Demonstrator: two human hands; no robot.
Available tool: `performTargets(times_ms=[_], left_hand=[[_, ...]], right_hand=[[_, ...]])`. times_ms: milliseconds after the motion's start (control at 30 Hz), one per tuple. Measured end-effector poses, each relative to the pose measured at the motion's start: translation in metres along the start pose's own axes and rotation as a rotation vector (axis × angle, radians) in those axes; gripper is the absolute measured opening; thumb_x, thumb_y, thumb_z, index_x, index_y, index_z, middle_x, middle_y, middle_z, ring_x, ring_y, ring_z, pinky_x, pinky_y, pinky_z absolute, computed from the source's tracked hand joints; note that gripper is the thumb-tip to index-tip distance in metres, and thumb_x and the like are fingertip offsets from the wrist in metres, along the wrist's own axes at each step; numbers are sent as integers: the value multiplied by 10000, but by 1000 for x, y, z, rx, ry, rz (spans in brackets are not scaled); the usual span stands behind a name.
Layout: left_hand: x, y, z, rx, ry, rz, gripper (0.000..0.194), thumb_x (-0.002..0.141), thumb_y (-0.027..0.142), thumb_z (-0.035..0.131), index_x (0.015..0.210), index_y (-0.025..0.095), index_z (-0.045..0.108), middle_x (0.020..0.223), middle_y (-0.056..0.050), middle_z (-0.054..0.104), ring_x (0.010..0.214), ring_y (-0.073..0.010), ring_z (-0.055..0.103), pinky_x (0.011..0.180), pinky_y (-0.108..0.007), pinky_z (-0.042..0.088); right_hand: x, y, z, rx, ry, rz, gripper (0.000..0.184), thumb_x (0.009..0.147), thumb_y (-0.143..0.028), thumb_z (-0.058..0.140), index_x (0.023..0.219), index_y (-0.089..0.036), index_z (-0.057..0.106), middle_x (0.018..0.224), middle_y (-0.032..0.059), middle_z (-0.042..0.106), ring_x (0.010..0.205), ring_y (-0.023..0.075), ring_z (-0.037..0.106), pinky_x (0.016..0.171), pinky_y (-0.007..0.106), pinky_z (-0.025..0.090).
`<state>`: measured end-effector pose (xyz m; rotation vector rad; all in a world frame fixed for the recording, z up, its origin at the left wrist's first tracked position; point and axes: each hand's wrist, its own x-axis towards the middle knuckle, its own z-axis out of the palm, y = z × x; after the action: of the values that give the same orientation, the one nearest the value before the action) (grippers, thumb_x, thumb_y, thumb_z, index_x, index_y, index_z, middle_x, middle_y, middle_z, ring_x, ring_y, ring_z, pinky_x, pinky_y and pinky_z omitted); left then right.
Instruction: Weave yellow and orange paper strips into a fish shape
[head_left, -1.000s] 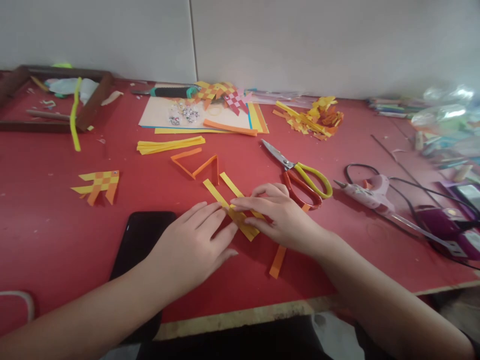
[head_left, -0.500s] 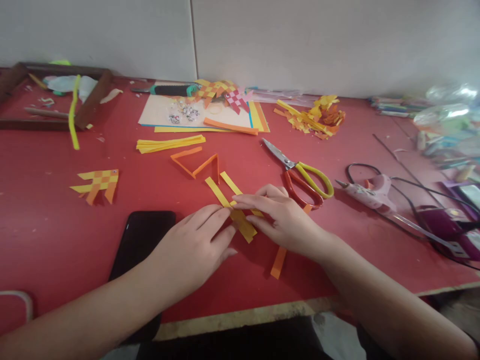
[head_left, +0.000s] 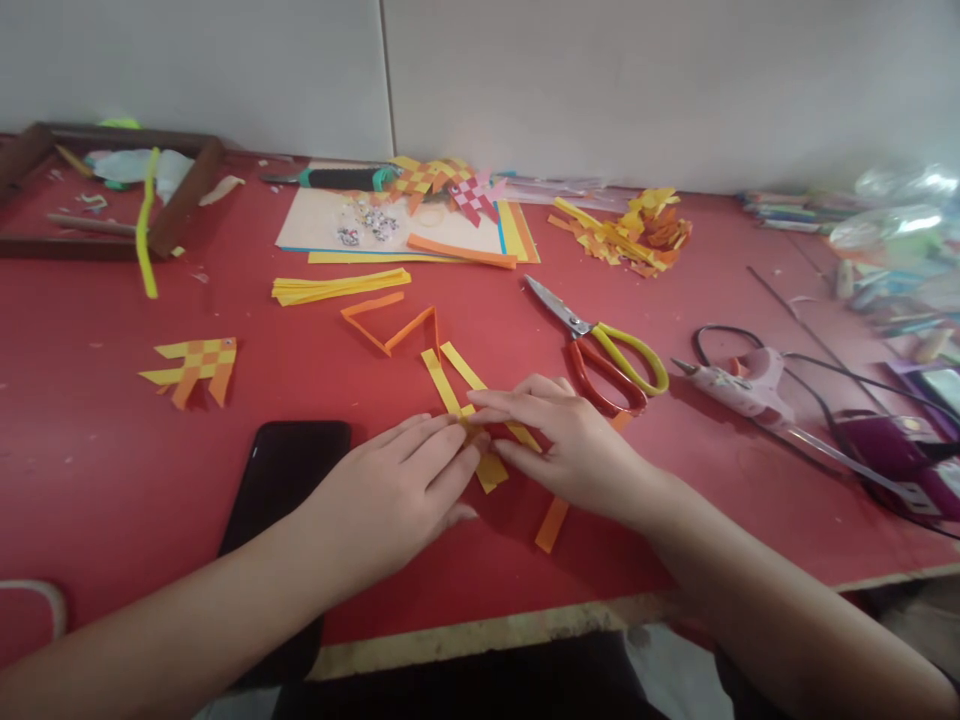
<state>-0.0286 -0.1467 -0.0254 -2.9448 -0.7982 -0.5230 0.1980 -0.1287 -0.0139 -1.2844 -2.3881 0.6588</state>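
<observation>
Two yellow paper strips (head_left: 450, 374) lie side by side on the red table (head_left: 90, 470), crossed by an orange strip (head_left: 553, 522) that runs under my right hand. My left hand (head_left: 397, 490) rests flat on the table with fingers stretched out, its fingertips on the near yellow strip. My right hand (head_left: 566, 442) lies over the strips with fingers extended, pressing them down where they cross. Neither hand lifts anything.
A black phone (head_left: 289, 470) lies under my left wrist. Yellow-and-red scissors (head_left: 600, 345) and a pink glue gun (head_left: 739, 385) with its cord sit to the right. Folded orange strips (head_left: 390, 330), more yellow strips (head_left: 337, 287), a woven paper fish (head_left: 196, 365), scraps (head_left: 630, 232) and a wooden frame (head_left: 180, 205) lie farther back.
My left fingers have slid right onto the strips and meet my right fingertips. The near yellow strip has turned slightly steeper and the orange strip's end shifted a little left.
</observation>
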Motion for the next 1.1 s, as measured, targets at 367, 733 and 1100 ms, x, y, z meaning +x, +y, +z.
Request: performTargets(times_ms=[367, 733, 1100], left_hand=[[0, 1, 1, -79, -63, -44, 419, 895, 414, 632, 1119, 60, 653, 1184, -204, 657, 1133, -332, 629, 994, -469, 519], [-1, 2, 2, 0, -4, -10, 348, 960, 287, 514, 1162, 40, 652, 1222, -183, 687, 1114, -297, 657, 971, -448, 531], [1, 4, 1, 9, 8, -16, 343, 940, 297, 546, 1112, 27, 670, 1148, -187, 702, 1093, -323, 657, 997, -486, 522]], right_hand=[[2, 3, 2, -70, 102, -71, 190, 927, -224, 581, 1057, -237, 718, 1038, 54, 722, 953, 213, 586, 856, 391, 451], [1, 8, 4, -215, 55, -111, 230, 974, -324, 533, 1044, -285, 749, 1080, 9, 737, 1027, 252, 478, 898, 440, 365], [3, 10, 5, -198, 111, -218, 162, 916, -263, 622, 1029, -229, 732, 1082, 8, 753, 1068, 253, 568, 983, 475, 326]])
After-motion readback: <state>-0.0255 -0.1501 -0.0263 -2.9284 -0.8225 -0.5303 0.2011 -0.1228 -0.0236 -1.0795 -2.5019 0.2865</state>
